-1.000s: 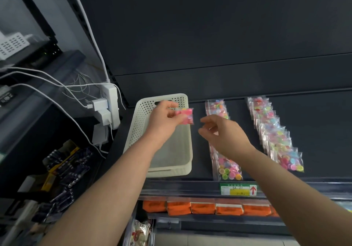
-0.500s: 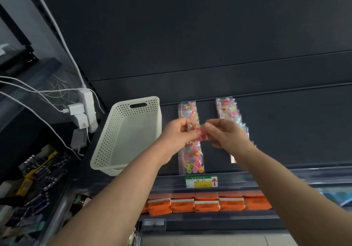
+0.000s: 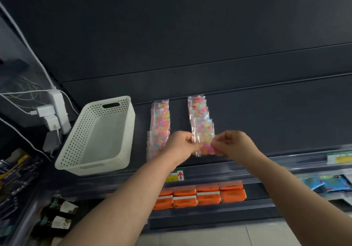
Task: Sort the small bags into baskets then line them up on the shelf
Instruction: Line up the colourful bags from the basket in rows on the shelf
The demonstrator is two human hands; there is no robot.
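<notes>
As left hand (image 3: 181, 145) and right hand (image 3: 235, 144) pinch a bag (image 3: 206, 149), lining-up seems underway; next, lay it squarely at the shelf (image 3: 270, 129) front edge.

Only one view is given: a wide-angle camera worn on the person's head. It faces forward and slightly down, near to the dark grey metal shelf (image 3: 266, 125), which fills most of the frame.

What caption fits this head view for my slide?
The left hand and right hand pinch a small bag at the front of the right row; a white basket sits to the left.
</notes>
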